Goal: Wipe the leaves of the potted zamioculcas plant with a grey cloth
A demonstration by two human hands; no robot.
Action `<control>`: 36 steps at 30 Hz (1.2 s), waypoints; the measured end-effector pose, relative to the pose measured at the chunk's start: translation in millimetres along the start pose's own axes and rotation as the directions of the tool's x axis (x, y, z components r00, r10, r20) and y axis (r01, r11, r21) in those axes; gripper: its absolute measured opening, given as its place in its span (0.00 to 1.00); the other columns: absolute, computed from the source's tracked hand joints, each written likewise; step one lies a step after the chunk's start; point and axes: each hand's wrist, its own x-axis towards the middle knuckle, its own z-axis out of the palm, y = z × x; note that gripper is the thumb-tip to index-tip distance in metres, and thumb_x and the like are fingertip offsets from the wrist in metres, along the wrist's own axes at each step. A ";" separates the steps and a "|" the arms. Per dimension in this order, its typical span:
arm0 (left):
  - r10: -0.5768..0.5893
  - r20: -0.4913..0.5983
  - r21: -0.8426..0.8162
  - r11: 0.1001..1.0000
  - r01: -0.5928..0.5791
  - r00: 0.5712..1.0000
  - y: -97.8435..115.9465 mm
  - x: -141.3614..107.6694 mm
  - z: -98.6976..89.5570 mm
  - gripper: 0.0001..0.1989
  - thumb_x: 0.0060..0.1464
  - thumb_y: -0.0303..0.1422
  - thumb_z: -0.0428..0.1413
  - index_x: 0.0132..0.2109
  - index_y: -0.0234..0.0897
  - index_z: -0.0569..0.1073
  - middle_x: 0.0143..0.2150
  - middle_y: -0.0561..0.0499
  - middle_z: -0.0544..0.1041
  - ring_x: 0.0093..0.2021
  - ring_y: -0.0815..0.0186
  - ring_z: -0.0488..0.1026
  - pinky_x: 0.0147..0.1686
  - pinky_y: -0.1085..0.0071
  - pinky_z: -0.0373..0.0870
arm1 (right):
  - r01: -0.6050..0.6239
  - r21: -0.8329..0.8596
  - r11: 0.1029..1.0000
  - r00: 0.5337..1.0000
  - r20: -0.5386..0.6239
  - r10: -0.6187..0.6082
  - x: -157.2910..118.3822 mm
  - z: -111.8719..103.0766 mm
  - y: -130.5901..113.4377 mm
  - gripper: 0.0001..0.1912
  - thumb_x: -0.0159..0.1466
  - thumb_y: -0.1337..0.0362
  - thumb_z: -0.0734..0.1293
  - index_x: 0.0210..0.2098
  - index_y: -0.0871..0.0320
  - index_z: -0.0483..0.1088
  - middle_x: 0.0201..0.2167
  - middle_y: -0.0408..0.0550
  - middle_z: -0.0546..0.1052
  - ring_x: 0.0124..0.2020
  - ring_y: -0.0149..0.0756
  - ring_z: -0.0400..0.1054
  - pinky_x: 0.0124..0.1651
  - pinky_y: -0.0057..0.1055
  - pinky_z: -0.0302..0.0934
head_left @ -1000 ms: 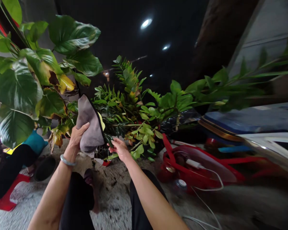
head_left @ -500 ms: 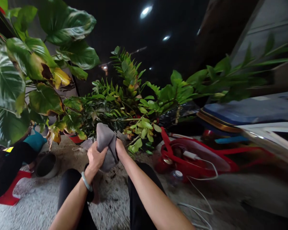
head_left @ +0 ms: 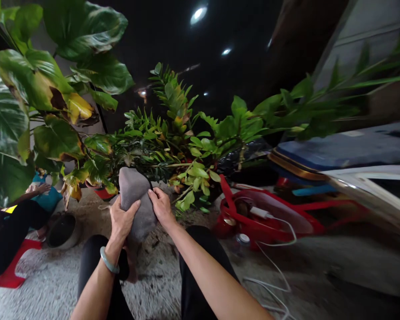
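Legible text: none in this view.
Grey cloth [head_left: 133, 200]: plain, no tag or print seen.
Red fan [head_left: 270, 220]: no brand or label readable; blurred.
Bangle [head_left: 108, 262]: no marks seen.
Blue pad [head_left: 346, 149] at right: no print readable.
Yellow patch [head_left: 10, 208] by the other person's sleeve, far left: too small and blurred to read, if it bears any text.
Numbers, signs: none readable.
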 end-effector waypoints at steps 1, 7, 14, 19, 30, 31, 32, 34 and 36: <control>-0.023 0.045 -0.059 0.998 0.026 0.999 1.1 -1.2 -0.6 0.20 0.42 0.43 0.70 0.40 0.35 0.80 0.34 0.48 0.81 0.36 0.57 0.77 0.39 0.67 0.72 | -0.056 0.065 0.996 0.998 0.041 0.053 -2.5 2.1 -1.6 0.22 0.57 0.44 0.68 0.21 0.52 0.60 0.20 0.39 0.62 0.26 0.34 0.58 0.30 0.29 0.55; -0.141 0.280 -0.400 0.882 0.249 0.950 0.9 -11.7 -4.8 0.31 0.35 0.42 0.74 0.48 0.32 0.79 0.39 0.46 0.83 0.37 0.58 0.79 0.42 0.66 0.75 | -0.319 0.422 0.848 0.936 0.280 0.213 -15.4 11.2 -17.8 0.24 0.51 0.43 0.75 0.30 0.53 0.64 0.25 0.38 0.71 0.26 0.32 0.65 0.33 0.28 0.62; -0.210 0.409 -0.434 0.811 0.392 0.888 -3.8 -20.5 -15.9 0.31 0.36 0.43 0.74 0.47 0.32 0.80 0.41 0.43 0.84 0.40 0.56 0.81 0.45 0.65 0.76 | -0.244 0.369 0.897 0.955 0.250 0.157 -15.8 22.2 -6.8 0.21 0.51 0.45 0.75 0.32 0.54 0.71 0.32 0.44 0.78 0.33 0.37 0.71 0.37 0.30 0.65; -0.243 0.352 -0.409 0.829 0.382 0.904 7.2 -15.3 -29.4 0.29 0.31 0.41 0.75 0.41 0.32 0.80 0.32 0.48 0.82 0.31 0.59 0.79 0.36 0.66 0.75 | 0.088 0.082 0.993 0.996 -0.041 -0.085 -1.4 21.3 3.2 0.18 0.52 0.51 0.76 0.37 0.53 0.74 0.46 0.54 0.78 0.49 0.46 0.72 0.51 0.40 0.67; -0.010 0.286 -0.325 0.940 0.107 0.958 68.5 76.6 -29.6 0.24 0.38 0.44 0.72 0.40 0.33 0.81 0.34 0.48 0.82 0.33 0.62 0.77 0.36 0.69 0.73 | -0.321 0.205 0.925 0.938 0.207 0.280 50.1 13.5 20.4 0.19 0.45 0.50 0.77 0.30 0.56 0.72 0.17 0.39 0.72 0.14 0.28 0.58 0.15 0.26 0.51; -0.038 0.331 -0.309 0.940 0.146 0.943 58.8 76.8 -22.9 0.24 0.38 0.44 0.72 0.40 0.33 0.81 0.34 0.47 0.83 0.33 0.61 0.77 0.36 0.68 0.73 | -0.320 0.225 0.920 0.938 0.209 0.275 48.4 12.2 22.6 0.19 0.44 0.50 0.77 0.27 0.55 0.71 0.15 0.38 0.70 0.13 0.27 0.57 0.15 0.26 0.50; -0.076 0.375 -0.275 0.943 0.189 0.924 46.7 73.4 -17.6 0.23 0.39 0.44 0.71 0.40 0.33 0.82 0.34 0.47 0.82 0.33 0.60 0.76 0.37 0.66 0.73 | -0.318 0.243 0.916 0.941 0.198 0.274 47.1 9.9 24.4 0.20 0.43 0.49 0.78 0.25 0.55 0.70 0.14 0.38 0.69 0.13 0.27 0.57 0.16 0.27 0.51; -0.154 0.457 -0.168 0.952 0.255 0.876 21.6 58.0 -13.8 0.21 0.39 0.44 0.70 0.37 0.34 0.82 0.33 0.45 0.82 0.33 0.58 0.76 0.37 0.64 0.73 | -0.320 0.250 0.914 0.942 0.181 0.281 45.7 3.2 27.4 0.22 0.42 0.47 0.78 0.26 0.55 0.72 0.14 0.38 0.70 0.14 0.30 0.60 0.17 0.27 0.52; -0.207 0.558 -0.076 0.951 0.298 0.804 6.8 38.7 -19.0 0.19 0.40 0.45 0.70 0.35 0.36 0.83 0.32 0.45 0.82 0.33 0.55 0.77 0.37 0.61 0.73 | -0.301 0.221 0.928 0.948 0.173 0.267 45.7 -3.9 30.2 0.22 0.43 0.46 0.78 0.26 0.55 0.73 0.14 0.38 0.70 0.16 0.32 0.62 0.19 0.28 0.54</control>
